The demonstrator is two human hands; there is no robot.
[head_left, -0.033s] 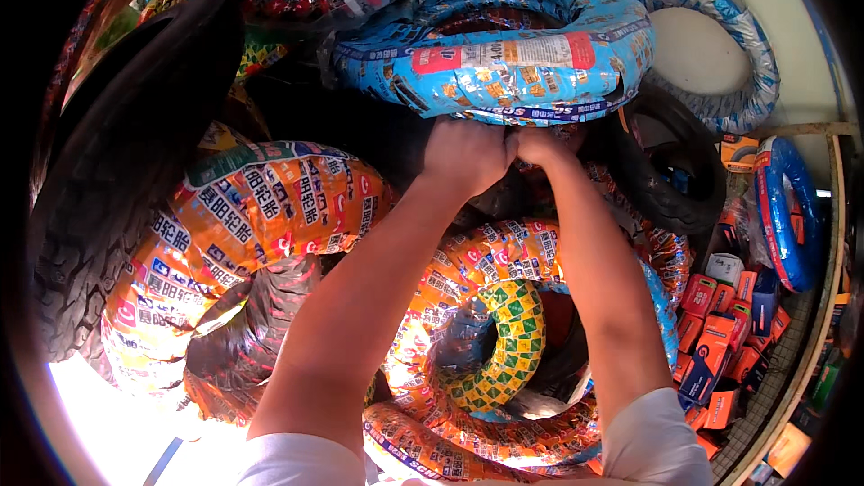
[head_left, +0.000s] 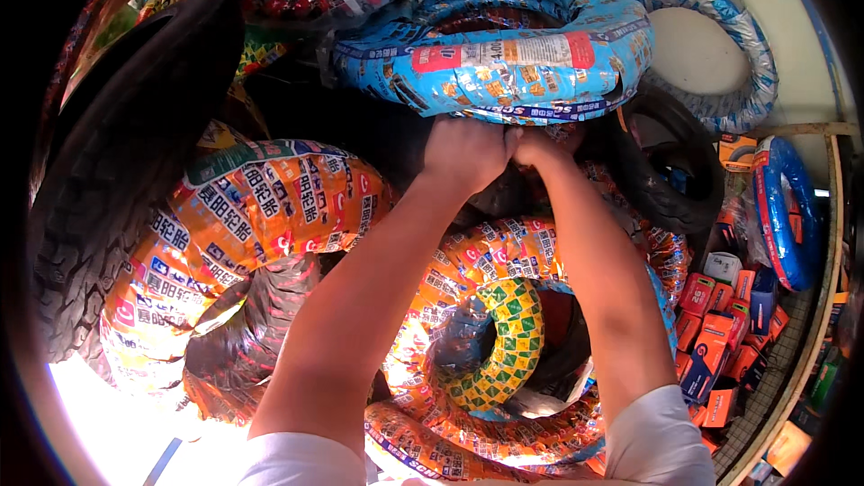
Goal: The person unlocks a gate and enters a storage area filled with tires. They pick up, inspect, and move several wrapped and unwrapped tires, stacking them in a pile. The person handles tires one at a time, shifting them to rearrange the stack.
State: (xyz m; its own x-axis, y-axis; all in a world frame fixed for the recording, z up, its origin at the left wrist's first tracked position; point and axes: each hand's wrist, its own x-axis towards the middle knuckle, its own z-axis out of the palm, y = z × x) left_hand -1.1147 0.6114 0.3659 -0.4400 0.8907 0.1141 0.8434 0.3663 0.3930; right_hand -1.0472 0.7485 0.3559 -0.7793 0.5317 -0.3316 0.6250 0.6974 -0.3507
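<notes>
My left hand (head_left: 468,155) and my right hand (head_left: 540,146) are side by side, thumbs nearly touching, at the near lower edge of a blue-wrapped tire (head_left: 540,85). Both look closed on that edge, though the fingertips are hidden beneath it. The tire lies almost flat, with a red and white label strip on its near side. Below my forearms sit an orange-wrapped tire (head_left: 261,202) at left and another orange-wrapped tire (head_left: 418,328) in the middle. Inside the middle one shows a green-and-yellow wrapped ring (head_left: 517,342).
A large bare black tire (head_left: 117,171) leans at far left. A smaller black tire (head_left: 688,202) stands right of my hands. Against the pale wall leans a silver-blue wrapped ring (head_left: 760,58). At right are a blue ring (head_left: 792,252) and several small orange boxes (head_left: 711,346) beside a metal rail (head_left: 832,279).
</notes>
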